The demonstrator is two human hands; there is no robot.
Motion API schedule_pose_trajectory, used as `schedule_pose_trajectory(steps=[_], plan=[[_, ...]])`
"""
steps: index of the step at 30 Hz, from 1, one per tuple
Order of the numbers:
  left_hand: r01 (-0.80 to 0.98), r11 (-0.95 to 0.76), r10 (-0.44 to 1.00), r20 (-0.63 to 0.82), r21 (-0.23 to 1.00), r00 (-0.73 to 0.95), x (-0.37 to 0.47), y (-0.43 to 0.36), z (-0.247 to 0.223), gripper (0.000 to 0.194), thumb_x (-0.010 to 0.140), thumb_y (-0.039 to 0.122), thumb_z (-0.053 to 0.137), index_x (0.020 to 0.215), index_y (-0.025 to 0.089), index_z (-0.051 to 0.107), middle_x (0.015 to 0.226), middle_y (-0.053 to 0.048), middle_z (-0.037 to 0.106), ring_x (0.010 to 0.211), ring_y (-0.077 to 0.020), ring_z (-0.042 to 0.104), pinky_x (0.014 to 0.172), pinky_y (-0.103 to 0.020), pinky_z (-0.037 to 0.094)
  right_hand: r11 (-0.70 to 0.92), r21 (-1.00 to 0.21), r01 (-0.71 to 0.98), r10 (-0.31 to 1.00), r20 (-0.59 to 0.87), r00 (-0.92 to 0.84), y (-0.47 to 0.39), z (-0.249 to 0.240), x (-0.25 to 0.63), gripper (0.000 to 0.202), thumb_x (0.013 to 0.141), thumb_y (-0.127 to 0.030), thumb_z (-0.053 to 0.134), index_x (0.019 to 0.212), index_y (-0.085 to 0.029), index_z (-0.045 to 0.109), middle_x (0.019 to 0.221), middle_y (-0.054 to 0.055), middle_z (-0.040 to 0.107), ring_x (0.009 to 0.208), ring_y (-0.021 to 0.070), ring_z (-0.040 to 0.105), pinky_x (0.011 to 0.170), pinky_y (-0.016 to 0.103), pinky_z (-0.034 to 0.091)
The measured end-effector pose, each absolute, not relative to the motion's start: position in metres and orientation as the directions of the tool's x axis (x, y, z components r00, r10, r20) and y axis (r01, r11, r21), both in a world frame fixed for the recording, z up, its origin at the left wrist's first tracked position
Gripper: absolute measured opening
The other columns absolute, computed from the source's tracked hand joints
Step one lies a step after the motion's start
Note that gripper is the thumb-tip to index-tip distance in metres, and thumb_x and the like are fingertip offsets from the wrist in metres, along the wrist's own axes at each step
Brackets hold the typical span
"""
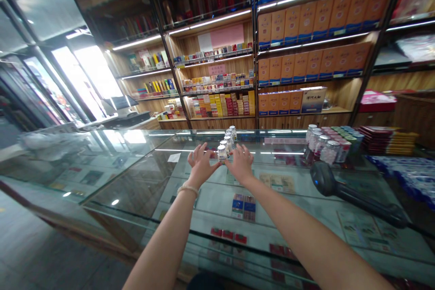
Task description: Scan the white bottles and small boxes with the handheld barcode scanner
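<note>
Several small clear jars with silvery lids stand in a row running away from me on the glass counter. Around the nearest jar are my two hands, one on each side. My left hand, with a bracelet at the wrist, has its fingers spread and its thumb tip at the jar's lower left. On the jar's right side, my right hand also has its fingers apart, its thumb near the jar's base. Whether the thumbs press on the jar is too small to tell.
A black handheld scanner lies on the right of the counter. Behind it stand more lidded jars, small colourful packs and stacked red packets. Shelves of orange boxes line the back wall. A white paper lies left of my hands.
</note>
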State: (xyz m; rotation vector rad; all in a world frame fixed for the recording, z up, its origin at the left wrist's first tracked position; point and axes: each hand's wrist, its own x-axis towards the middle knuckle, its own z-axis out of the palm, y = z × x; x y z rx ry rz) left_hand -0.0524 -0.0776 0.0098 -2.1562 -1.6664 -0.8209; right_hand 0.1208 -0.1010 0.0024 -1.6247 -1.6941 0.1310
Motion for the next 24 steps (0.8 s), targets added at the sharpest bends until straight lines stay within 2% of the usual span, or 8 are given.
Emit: schedule_pose_trajectory(steps=[2,4,7,12,18,21,24], plan=[[0.962,-0.260,0.770,0.619,0.087,0.152,-0.052,-0.082,0.009,0.063,0.081,0.058,0.077,0.135,0.027,0.065,0.166,-0.015,0.037,0.155,-0.0372,0.029,0.125,-0.061,0.014,0.153,-0.549,0.822,0.889,0.440,0.128,-0.102,0.000,0.120,0.053,0.094,-0.039,0.062,0.142,-0.019,0.057,0.166,0.017,0.038,0.155,0.0348,0.027,0.120,0.057,0.027],[0.968,-0.245,0.752,0.641,0.055,0.154,-0.052,-0.085,0.008,0.085,0.080,0.062,0.075,0.153,0.025,0.049,0.170,-0.018,0.029,0.158,-0.0392,0.022,0.125,-0.063,0.007,0.121,-0.539,0.833,0.890,0.431,0.149,-0.102,-0.002,0.120,0.073,0.094,-0.039,0.063,0.159,-0.021,0.036,0.170,0.018,0.027,0.158,0.0357,0.021,0.121,0.060,0.026],[0.972,-0.235,0.725,0.668,0.011,0.168,-0.052,-0.087,0.006,0.097,0.082,0.066,0.071,0.161,0.025,0.036,0.172,-0.019,0.022,0.160,-0.0410,0.015,0.124,-0.065,-0.003,0.100,-0.519,0.849,0.893,0.423,0.153,-0.103,-0.004,0.119,0.086,0.095,-0.043,0.062,0.166,-0.026,0.018,0.174,0.018,0.014,0.160,0.0385,0.013,0.121,0.065,0.024],[0.972,-0.236,0.702,0.690,-0.006,0.175,-0.052,-0.090,0.004,0.093,0.085,0.069,0.065,0.161,0.027,0.036,0.171,-0.019,0.025,0.159,-0.0394,0.017,0.124,-0.063,-0.006,0.106,-0.525,0.845,0.895,0.421,0.149,-0.107,-0.002,0.119,0.084,0.097,-0.042,0.060,0.167,-0.030,0.016,0.175,0.015,0.010,0.160,0.0387,0.010,0.122,0.066,0.020],[0.961,-0.275,0.690,0.694,-0.013,0.207,-0.051,-0.095,0.011,0.086,0.088,0.064,0.064,0.160,0.024,0.039,0.168,-0.020,0.032,0.158,-0.0384,0.023,0.125,-0.061,-0.004,0.110,-0.573,0.812,0.877,0.441,0.192,-0.111,0.002,0.121,0.077,0.099,-0.039,0.057,0.166,-0.030,0.021,0.172,0.017,0.020,0.160,0.0340,0.016,0.121,0.064,0.023],[0.955,-0.296,0.688,0.688,-0.023,0.230,-0.047,-0.095,0.015,0.078,0.090,0.061,0.063,0.157,0.026,0.044,0.166,-0.019,0.037,0.156,-0.0372,0.028,0.125,-0.060,-0.003,0.137,-0.567,0.812,0.869,0.463,0.176,-0.114,0.009,0.128,0.071,0.099,-0.037,0.056,0.164,-0.031,0.028,0.172,0.015,0.024,0.159,0.0313,0.018,0.122,0.061,0.023],[0.961,-0.277,0.660,0.729,0.010,0.183,-0.038,-0.096,0.025,0.071,0.093,0.056,0.060,0.156,0.025,0.046,0.166,-0.018,0.038,0.156,-0.0360,0.028,0.126,-0.059,-0.002,0.166,-0.541,0.824,0.848,0.505,0.161,-0.119,0.022,0.142,0.066,0.100,-0.037,0.054,0.162,-0.033,0.032,0.171,0.013,0.026,0.159,0.0302,0.020,0.123,0.060,0.022]])
